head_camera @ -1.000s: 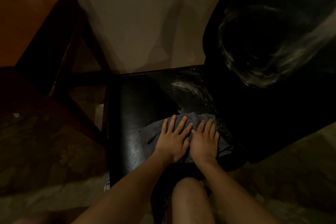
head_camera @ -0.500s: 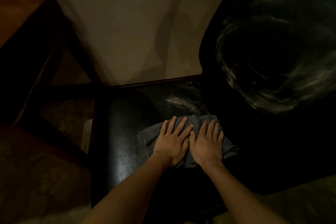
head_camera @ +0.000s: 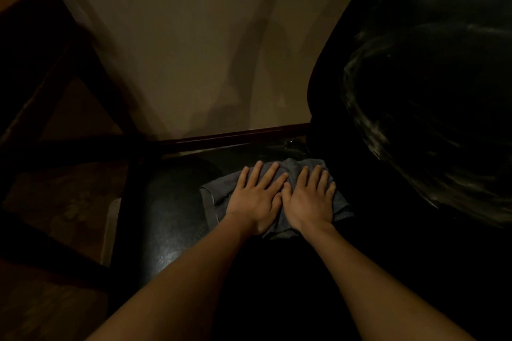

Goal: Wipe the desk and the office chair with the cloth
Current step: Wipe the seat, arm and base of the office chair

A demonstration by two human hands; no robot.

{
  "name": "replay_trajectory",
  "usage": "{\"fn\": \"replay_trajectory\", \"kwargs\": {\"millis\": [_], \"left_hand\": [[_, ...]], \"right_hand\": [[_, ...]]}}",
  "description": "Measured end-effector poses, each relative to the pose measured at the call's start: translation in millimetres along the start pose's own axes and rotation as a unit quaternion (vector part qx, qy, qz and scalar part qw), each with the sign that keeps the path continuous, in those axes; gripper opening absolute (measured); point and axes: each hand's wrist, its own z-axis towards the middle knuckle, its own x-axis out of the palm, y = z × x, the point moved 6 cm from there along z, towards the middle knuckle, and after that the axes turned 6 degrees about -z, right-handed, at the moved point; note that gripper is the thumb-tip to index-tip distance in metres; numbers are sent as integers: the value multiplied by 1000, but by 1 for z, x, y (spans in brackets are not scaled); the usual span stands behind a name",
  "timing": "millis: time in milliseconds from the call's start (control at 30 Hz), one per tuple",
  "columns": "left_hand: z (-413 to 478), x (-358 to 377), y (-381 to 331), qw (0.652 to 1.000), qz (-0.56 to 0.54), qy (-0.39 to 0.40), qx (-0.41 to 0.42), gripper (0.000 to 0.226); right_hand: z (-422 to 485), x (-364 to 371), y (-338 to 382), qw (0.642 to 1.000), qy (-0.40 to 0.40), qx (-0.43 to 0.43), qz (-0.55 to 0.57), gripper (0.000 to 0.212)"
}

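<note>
My forearms come in from 6 o'clock. I have the left hand and right hand side by side, thumbs touching, flat on the cloth, which lies on the black seat toward its far edge. Since a second ago I have pushed the cloth toward 12 o'clock, onto the pale dusty smear that lay there. The smear is now hidden under the cloth, with only a faint glint left just past it at 1 o'clock. I judge this forward stroke nearly spent and the seat close to done. The fingers of both hands are straight and a little spread, pressing down and gripping nothing. Farther off, the back at 2 o'clock carries grey swirls of dust and looks unwiped. The desk at 10 o'clock stands dark against the wall.
</note>
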Motion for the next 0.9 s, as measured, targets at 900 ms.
{"fn": "replay_trajectory", "kwargs": {"millis": [900], "left_hand": [[93,-22,87,999,-19,-6,-28,54]], "right_hand": [[115,-19,62,1000,-20,-22,4,71]]}}
